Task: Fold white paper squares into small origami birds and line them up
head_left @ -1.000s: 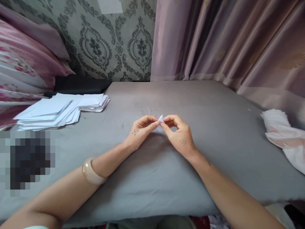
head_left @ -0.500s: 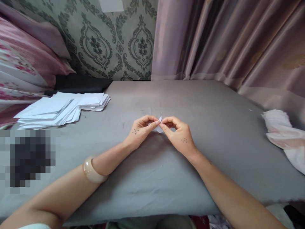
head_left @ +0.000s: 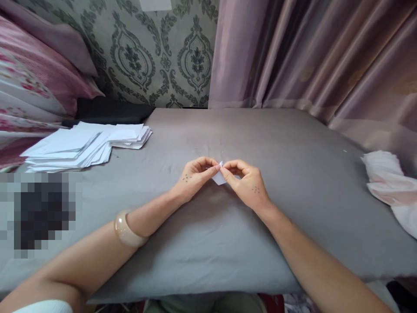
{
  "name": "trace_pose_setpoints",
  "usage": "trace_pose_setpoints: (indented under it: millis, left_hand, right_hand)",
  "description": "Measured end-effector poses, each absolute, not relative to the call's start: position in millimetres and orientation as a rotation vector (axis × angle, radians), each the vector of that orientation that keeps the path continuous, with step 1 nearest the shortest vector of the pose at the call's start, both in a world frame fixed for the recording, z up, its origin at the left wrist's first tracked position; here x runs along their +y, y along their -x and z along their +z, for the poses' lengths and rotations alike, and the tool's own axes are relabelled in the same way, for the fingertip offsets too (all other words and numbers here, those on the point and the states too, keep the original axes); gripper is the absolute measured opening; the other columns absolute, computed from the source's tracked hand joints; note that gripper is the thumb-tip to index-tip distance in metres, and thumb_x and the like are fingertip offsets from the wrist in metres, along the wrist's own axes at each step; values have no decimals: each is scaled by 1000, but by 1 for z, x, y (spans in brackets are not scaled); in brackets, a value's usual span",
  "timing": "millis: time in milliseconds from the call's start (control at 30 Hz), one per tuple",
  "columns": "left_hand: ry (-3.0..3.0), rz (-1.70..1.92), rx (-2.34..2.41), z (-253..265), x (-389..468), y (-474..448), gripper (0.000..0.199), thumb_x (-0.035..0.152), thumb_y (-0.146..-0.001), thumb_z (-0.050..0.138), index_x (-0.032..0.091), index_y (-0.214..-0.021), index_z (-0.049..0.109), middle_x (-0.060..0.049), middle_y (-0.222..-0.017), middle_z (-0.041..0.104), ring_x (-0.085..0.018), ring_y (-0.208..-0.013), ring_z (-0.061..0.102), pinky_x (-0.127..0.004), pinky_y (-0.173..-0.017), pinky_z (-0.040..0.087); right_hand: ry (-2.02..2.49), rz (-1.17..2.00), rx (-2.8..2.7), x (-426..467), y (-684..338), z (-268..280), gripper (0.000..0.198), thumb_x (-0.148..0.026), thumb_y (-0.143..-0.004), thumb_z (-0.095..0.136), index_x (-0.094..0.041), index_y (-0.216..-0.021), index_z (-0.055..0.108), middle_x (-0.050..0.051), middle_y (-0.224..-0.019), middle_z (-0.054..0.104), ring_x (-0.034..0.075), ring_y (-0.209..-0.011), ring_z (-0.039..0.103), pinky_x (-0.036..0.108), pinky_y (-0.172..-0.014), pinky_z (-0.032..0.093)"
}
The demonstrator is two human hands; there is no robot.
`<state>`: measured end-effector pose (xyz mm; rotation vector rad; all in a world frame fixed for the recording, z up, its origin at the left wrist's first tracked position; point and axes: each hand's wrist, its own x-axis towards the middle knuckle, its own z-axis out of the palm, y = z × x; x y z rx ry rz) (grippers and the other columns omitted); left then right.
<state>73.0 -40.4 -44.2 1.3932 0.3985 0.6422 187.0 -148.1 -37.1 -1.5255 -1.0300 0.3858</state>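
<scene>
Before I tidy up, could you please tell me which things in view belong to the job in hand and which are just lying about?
In the job:
small white paper, pinched by left hand and right hand
perhaps the paper stack at left

Seemingly lying about:
pale cloth at right
black item behind the paper stack

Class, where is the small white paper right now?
In the head view, the small white paper is near the centre, pinched by the left hand and right hand, over the grey cloth, right of the paper stack.
</scene>
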Motion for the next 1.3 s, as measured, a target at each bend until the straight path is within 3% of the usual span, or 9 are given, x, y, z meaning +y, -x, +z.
trace_pose_setpoints:
  millis: [133,267,433,600,800,1100,1300]
  left_hand:
    - [-1349,651,407,-48,-39,-75,20,29,-72,76,14,-76,63,0,-74,62,-8,-68,54,-23,-68,42]
    - [-1229,658,362,-52,-36,-77,27,23,-69,78,15,-85,57,2,-77,62,-8,-72,57,-22,-71,43]
    - [-1189,601,348,-52,-37,-78,32,20,-68,79,15,-89,55,1,-77,63,-9,-72,60,-25,-73,45]
    - [-1230,512,408,-50,-38,-78,32,24,-68,79,14,-89,59,0,-78,63,-11,-72,60,-26,-71,44]
    - [-1375,375,514,-48,-38,-77,26,36,-72,73,11,-72,65,-1,-66,61,-7,-57,47,-21,-55,34]
    - [-1302,352,590,-54,-21,-79,23,34,-74,71,12,-72,64,2,-55,52,-4,-45,39,-20,-46,25]
    - [-1234,440,661,-54,-6,-82,13,23,-74,69,10,-73,65,2,-55,53,-4,-44,41,-19,-47,30]
  right_hand:
    - [1499,402,-1017,-147,-188,-41,12,-29,-78,66,-20,-83,61,2,-79,67,15,-74,64,31,-73,52]
    - [1465,430,-1010,-145,-191,-43,15,-29,-76,69,-20,-86,60,2,-81,67,14,-76,63,30,-74,51]
    - [1419,724,-851,-146,-194,-41,27,-38,-75,71,-19,-93,65,3,-86,70,14,-77,64,30,-74,50]
    - [1403,816,-714,-145,-196,-40,26,-43,-71,73,-18,-79,70,2,-77,70,13,-68,61,29,-69,48]
    - [1390,736,-647,-142,-199,-42,25,-42,-69,74,-19,-78,71,2,-75,70,14,-69,62,32,-74,50]
    - [1530,778,-656,-111,-212,-37,24,-41,-64,76,-18,-70,69,1,-67,66,12,-62,57,29,-66,47]
    - [1556,1011,-630,-93,-217,-33,30,-46,-65,75,-17,-72,71,3,-70,67,12,-64,58,25,-61,43]
